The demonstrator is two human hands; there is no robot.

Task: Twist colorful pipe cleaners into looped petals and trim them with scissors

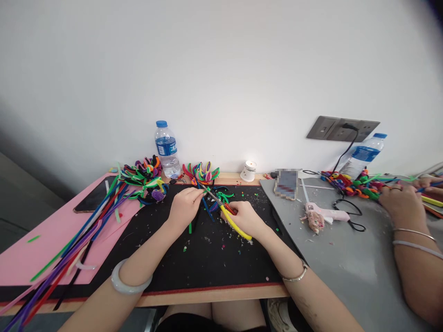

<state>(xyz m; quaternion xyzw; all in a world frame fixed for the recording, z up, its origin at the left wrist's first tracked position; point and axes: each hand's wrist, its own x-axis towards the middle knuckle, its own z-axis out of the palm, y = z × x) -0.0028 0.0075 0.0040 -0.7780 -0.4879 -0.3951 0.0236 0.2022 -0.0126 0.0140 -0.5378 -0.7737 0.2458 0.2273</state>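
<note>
Gripping the yellow-handled tool [224, 213], the right hand [246, 217] could nip the left hand [185, 207], its fingertips pinched nearby on something unclear, if the tip slips.

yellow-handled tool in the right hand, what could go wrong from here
The yellow-handled tool in the right hand has its metal end close to the left hand, so a slip might nip it. The long fuzzy stems at the left trail past the table's front edge and could be brushed off.
</note>
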